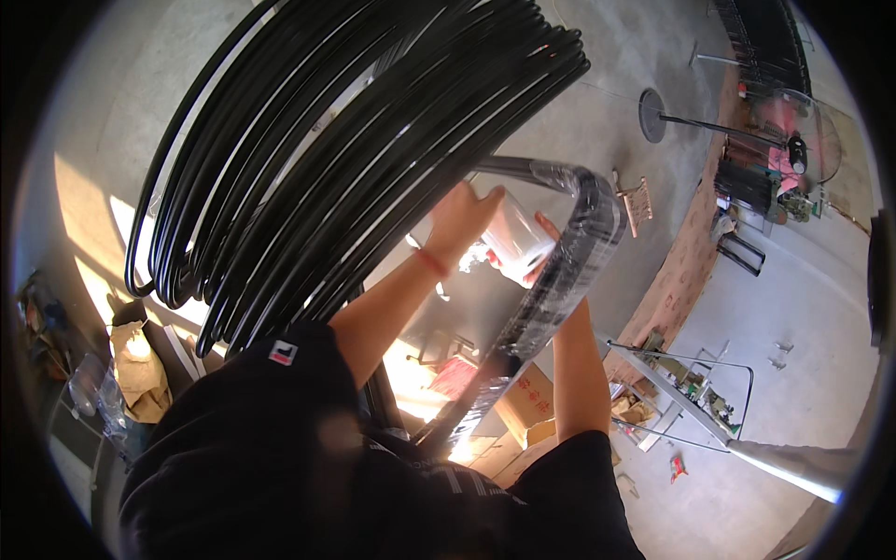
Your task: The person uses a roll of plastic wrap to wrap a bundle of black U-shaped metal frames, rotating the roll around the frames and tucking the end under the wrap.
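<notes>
Between my hands is a roll of clear plastic film (516,235), whitish and shiny. My left hand (466,217), with a red band at the wrist, is closed around its upper left end. Partly behind the wrapped bundle, my right hand (544,245) curls its fingers around the roll's right side. My right forearm passes behind a bundle of black tube frames (586,219), whose corner and lower side are wound in glossy film. Left of my hands leans a large stack of curved black tubes (373,140), with tops spreading toward the far side.
A cardboard box (525,403) sits below the bundle. At left is a brown paper bag (140,371). A small wooden stool (637,205), a fan (795,149) on a stand and a metal-framed work stand (686,397) are at right. A red object (678,469) lies on the floor.
</notes>
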Demonstrator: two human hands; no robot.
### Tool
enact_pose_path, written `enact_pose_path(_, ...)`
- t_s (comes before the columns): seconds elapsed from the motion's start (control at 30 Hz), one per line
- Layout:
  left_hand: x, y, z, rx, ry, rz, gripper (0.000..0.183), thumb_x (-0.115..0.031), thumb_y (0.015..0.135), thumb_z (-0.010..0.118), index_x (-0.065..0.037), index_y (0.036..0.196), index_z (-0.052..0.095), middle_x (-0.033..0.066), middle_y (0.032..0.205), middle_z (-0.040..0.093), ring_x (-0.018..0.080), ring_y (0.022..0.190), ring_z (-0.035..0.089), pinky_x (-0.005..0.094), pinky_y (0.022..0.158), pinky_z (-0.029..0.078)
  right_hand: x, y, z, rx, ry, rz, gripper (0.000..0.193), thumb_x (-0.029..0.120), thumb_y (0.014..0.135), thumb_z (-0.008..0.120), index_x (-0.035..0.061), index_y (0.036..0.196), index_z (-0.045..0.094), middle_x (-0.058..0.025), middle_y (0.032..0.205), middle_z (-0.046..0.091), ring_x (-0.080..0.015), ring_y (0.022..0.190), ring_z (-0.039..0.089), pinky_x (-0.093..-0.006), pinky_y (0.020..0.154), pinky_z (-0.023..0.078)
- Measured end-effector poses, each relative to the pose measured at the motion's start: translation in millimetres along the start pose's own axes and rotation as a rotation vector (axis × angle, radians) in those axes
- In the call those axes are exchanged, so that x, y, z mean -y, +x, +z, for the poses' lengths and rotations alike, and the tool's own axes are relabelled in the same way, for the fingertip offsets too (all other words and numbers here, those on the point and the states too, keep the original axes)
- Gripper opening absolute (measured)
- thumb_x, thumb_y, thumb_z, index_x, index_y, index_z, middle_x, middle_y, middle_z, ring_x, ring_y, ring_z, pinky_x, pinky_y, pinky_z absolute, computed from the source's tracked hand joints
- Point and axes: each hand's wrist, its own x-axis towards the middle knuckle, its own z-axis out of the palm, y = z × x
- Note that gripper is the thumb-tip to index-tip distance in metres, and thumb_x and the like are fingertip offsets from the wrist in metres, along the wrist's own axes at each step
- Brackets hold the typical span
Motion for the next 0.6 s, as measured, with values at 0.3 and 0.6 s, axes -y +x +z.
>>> enact_pose_path(0.3, -23, 23, -19, 0.548, -0.811, -0.223, 0.061, -0.046, 0.076, 0.057, -0.001, 0.113, 0.041, 0.0186, 0.103, 0.051, 0.0298, 0.097, 0.05, 0.0513, 0.089, 0.033, 13, 22, 40, 0.135, -0.299, 0.087, 0.048, 0.031, 0.082, 0.056, 0.0009, 0.118, 0.044, -0.0222, 0.094, 0.06, -0.0314, 0.078, 0.062, -0.04, 0.071, 0.052)
enact_pose_path(0.6, -89, 17, -35, 0.583, -1.162, -0.002, 0.036, -0.038, 0.082, 0.056, -0.015, 0.108, 0.046, 0.0022, 0.102, 0.047, 0.0178, 0.085, 0.054, 0.045, 0.072, 0.048, 186, 78, 17, -0.565, -1.479, 0.182, 0.053, 0.042, 0.082, 0.052, -0.0058, 0.104, 0.053, -0.0143, 0.082, 0.062, -0.0177, 0.069, 0.062, -0.0273, 0.062, 0.051)
